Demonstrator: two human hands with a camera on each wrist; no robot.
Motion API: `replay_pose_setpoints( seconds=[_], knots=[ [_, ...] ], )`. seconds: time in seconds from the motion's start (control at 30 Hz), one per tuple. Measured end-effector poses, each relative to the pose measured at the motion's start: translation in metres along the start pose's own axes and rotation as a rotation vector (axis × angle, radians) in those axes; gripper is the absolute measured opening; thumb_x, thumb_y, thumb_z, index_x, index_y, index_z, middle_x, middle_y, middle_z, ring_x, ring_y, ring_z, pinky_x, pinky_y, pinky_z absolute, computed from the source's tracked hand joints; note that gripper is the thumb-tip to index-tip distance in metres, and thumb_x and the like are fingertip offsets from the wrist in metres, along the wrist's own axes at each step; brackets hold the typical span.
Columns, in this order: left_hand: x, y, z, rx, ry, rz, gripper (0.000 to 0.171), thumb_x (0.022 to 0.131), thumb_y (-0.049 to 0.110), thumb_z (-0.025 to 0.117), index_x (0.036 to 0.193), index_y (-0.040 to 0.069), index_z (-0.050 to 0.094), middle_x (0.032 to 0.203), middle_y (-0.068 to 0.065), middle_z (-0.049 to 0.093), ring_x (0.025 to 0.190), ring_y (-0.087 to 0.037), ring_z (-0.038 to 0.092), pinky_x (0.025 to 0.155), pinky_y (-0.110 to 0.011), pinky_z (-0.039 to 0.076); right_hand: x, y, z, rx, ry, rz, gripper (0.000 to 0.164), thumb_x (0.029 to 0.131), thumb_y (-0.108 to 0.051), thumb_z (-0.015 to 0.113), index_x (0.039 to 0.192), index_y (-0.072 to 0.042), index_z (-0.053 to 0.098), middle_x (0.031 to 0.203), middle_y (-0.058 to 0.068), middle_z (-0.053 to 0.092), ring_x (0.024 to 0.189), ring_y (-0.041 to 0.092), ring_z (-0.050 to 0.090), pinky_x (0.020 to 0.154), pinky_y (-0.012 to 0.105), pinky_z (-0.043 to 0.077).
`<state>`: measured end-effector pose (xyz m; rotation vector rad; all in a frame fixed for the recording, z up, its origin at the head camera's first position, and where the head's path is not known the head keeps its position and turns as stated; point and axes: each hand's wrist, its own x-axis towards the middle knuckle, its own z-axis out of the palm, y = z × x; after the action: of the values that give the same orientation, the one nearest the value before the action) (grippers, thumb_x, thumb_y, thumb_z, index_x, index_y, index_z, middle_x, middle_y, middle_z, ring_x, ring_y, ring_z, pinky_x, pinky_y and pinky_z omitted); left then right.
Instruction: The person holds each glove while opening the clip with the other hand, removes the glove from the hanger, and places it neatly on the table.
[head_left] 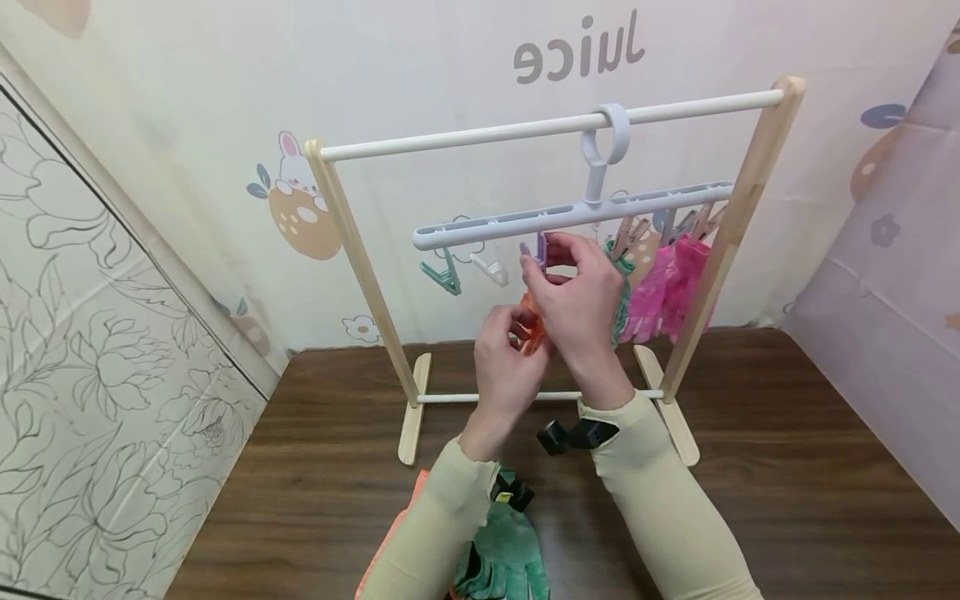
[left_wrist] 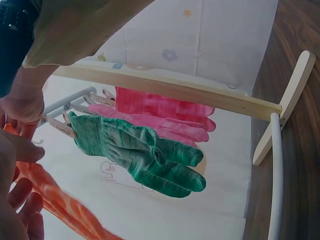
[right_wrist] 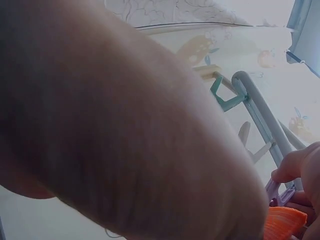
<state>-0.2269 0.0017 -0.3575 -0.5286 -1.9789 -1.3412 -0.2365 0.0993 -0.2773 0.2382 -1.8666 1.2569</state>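
My left hand [head_left: 508, 362] grips an orange knit glove [head_left: 533, 327] by its upper end, below the hanger. In the left wrist view the rest of the orange glove [left_wrist: 67, 207] hangs downward. Just above it, my right hand [head_left: 588, 304] pinches a purple clothespin [head_left: 542, 248] that is fixed under the light grey clip hanger [head_left: 495, 227]. The glove's orange edge [right_wrist: 285, 222] lies close below the purple clip [right_wrist: 285, 195] in the right wrist view; whether it is between the clip's jaws I cannot tell.
The hanger hooks over a white rod [head_left: 457, 140] on a wooden stand [head_left: 360, 258]. Left of my hands hang a green clip [head_left: 444, 275] and a white clip [head_left: 491, 269]. To the right, clips hold a green glove [left_wrist: 130, 145] and pink gloves [head_left: 667, 279]. More green gloves [head_left: 510, 542] lie on the table.
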Motion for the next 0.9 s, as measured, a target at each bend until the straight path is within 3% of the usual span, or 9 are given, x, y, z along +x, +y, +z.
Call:
replay_pose_setpoints(
  seconds=[0.4,0.9],
  knots=[
    [-0.0035,-0.0040,-0.0057,-0.039,0.044,0.026,0.007,0.090,0.011,0.068,0.096,0.007,0.066,0.087,-0.001,0.064,0.070,-0.013,0.057,0.060,-0.027,0.051,0.0007,0.0032,0.0000,-0.012,0.035,-0.012,0.031,0.084,-0.020,0.080,0.106,0.000,0.073,0.097,0.009,0.069,0.087,0.014,0.068,0.069,0.025,0.058],
    [-0.0028,-0.0028,-0.0100,-0.091,0.056,0.014,0.006,0.089,0.009,0.067,0.094,0.006,0.066,0.087,-0.002,0.064,0.071,-0.014,0.058,0.059,-0.027,0.051,0.0026,0.0049,0.0023,0.038,0.098,-0.043,0.013,0.086,-0.011,0.072,0.093,0.000,0.073,0.088,0.007,0.067,0.080,0.013,0.066,0.071,0.023,0.057]
  ],
)
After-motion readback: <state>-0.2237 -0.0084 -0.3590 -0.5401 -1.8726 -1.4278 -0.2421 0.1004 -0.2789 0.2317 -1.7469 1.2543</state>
